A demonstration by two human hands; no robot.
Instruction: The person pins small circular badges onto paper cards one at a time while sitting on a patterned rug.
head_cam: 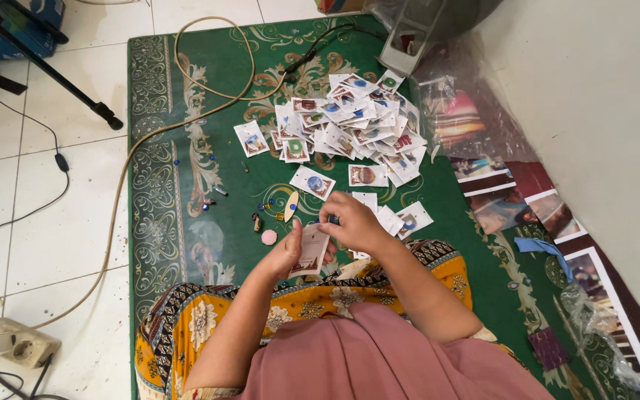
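Seen from above, over a green patterned rug (187, 222) on white tile. Left hand (284, 252) clasping a small printed card (311, 250) by its lower edge, card upright over the lap. Right hand (353, 222) pinched at the card's top edge, fingertips closed on something too small to tell. Heap of similar small cards (357, 122) further up the rug, well apart from both hands. Scattered beads (264, 206) and a pink disc (269, 237) just left of the hands. Beige cable (124, 170) looping across rug and floor
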